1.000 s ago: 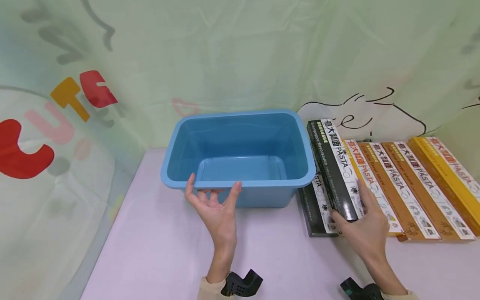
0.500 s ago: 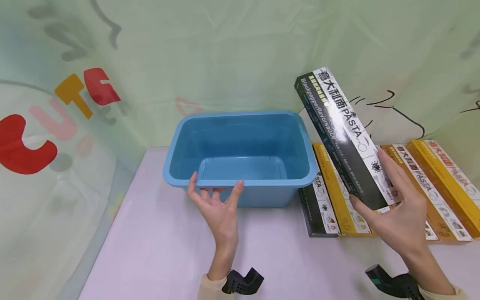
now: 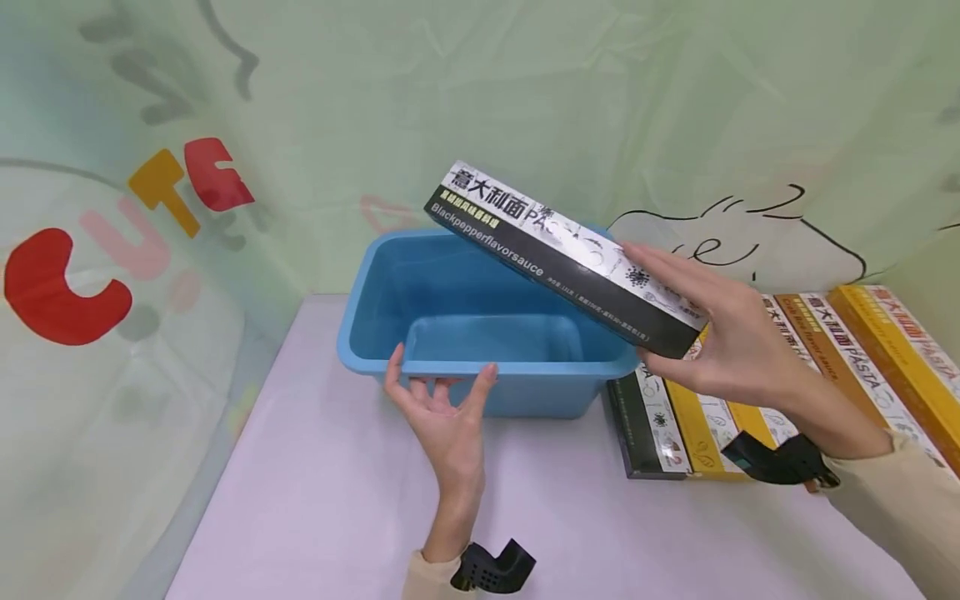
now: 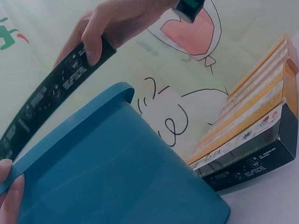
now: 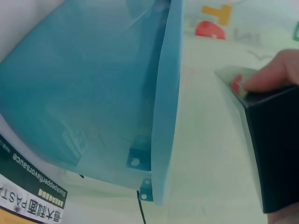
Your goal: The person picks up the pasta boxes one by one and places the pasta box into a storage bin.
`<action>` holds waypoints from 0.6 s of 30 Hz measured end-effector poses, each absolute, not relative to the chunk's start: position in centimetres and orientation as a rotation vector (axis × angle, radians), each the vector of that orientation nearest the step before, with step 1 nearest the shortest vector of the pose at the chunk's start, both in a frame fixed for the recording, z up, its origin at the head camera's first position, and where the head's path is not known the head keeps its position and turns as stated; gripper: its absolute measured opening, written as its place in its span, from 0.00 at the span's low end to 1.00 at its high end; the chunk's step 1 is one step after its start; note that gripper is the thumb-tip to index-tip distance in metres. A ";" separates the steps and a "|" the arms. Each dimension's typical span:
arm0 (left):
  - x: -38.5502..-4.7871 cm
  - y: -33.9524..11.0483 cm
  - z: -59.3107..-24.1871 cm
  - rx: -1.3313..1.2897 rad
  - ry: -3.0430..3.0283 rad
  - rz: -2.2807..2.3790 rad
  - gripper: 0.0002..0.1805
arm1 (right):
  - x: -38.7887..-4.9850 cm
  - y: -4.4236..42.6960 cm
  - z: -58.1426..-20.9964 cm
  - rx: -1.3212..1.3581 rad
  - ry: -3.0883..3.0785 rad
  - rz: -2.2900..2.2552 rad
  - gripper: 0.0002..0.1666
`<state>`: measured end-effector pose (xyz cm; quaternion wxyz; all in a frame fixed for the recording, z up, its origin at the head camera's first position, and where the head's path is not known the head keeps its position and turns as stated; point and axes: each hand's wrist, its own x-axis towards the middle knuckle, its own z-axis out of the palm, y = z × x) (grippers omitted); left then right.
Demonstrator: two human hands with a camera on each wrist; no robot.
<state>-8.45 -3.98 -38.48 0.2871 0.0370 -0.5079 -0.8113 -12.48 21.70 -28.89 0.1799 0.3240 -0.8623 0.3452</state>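
A long black and white pasta box (image 3: pixel 555 258), printed "Blackpepperflavorsauce", is held by my right hand (image 3: pixel 723 337) at its near right end. It hangs tilted above the blue plastic tub (image 3: pixel 555 367), its far end up and to the left. In the right wrist view the box's dark end (image 5: pixel 278 149) shows, with a thumb on its edge. My left hand (image 3: pixel 444 433) grips the tub's front rim, some fingers tucked beneath it and the index fingertip and thumb at the rim. The visible tub floor is bare; the box covers its back right part.
To the right of the tub lies a row of several pasta boxes: a black one (image 3: pixel 647 429), then yellow ones (image 3: pixel 701 429) and brown ones (image 3: pixel 817 333). A green printed curtain (image 3: pixel 675 108) hangs behind the pale tabletop (image 3: pixel 315 467).
My right hand has lifted the black pasta box off the row and carried it left over the tub, turning it more level. The left hand stays at the tub's rim.
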 end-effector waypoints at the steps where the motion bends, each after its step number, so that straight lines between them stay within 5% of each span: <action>1: -8.5 -4.0 -38.5 0.102 -1.357 -2.169 0.56 | -13.0 21.5 -28.6 0.931 -2.469 0.941 0.64; 18: -9.0 -3.9 -38.3 0.057 -1.376 -2.158 0.56 | -18.4 18.6 -26.7 1.228 -2.801 0.809 0.53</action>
